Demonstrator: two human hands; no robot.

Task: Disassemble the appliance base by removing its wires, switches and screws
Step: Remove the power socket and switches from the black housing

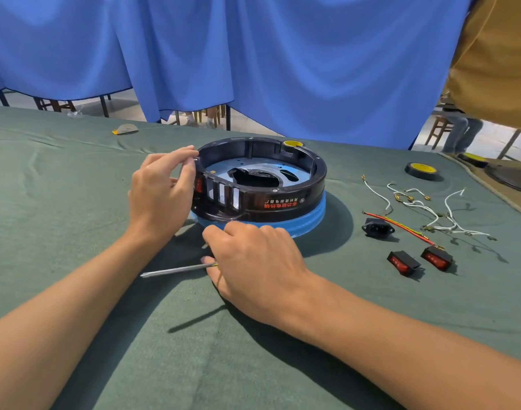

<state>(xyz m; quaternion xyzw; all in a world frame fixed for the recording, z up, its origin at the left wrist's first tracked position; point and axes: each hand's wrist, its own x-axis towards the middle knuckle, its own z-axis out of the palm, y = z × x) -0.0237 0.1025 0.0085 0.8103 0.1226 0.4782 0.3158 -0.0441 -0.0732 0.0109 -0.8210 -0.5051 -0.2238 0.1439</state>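
The round black appliance base sits on a blue ring in the middle of the green cloth. My left hand grips its left rim, fingers curled over the edge beside a red switch still set in the wall. My right hand lies in front of the base and holds a screwdriver whose metal shaft points left, just above the cloth. To the right lie two loose red rocker switches, a black power socket with red and yellow wires, and several white wires.
A black tape roll with a yellow core lies at the far right; another yellow-cored roll sits at the base's back rim. A small grey and yellow scrap lies far left. Blue curtains hang behind the table. A person in a tan top stands at the upper right.
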